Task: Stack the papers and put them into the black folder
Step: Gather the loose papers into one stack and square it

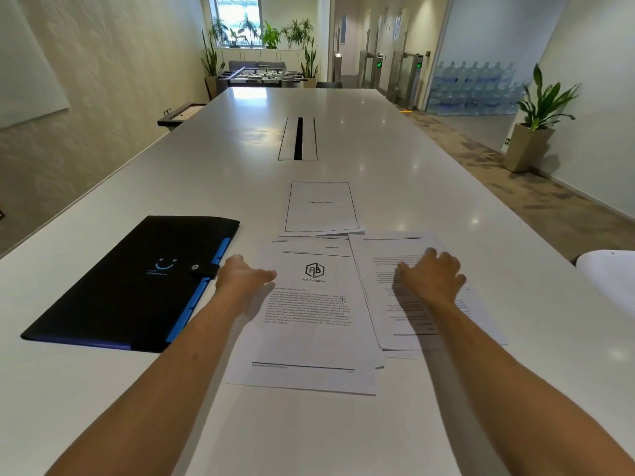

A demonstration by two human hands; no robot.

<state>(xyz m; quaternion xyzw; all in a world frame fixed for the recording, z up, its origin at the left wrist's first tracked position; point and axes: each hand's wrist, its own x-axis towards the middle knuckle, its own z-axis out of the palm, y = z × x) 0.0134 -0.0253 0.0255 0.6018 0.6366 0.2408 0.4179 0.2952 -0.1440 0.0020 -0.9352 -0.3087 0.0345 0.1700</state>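
Several printed papers lie spread on the white table [171, 389]. A sheet with a logo [309, 338] is in the middle, a bordered title sheet [321, 207] lies beyond it, and an upside-down sheet [412, 321] overlaps on the right. The black folder [137, 283], shut with a snap strap and blue tabs along its edge, lies to the left. My left hand [242, 274] rests at the logo sheet's left edge, fingers pointing right. My right hand [431, 274] lies palm down on the right sheet, fingers spread.
A cable slot [298, 139] is set into the table further away. A white rounded chair back [608, 273] shows at the right edge. Potted plants, water bottles and a foosball table stand far off.
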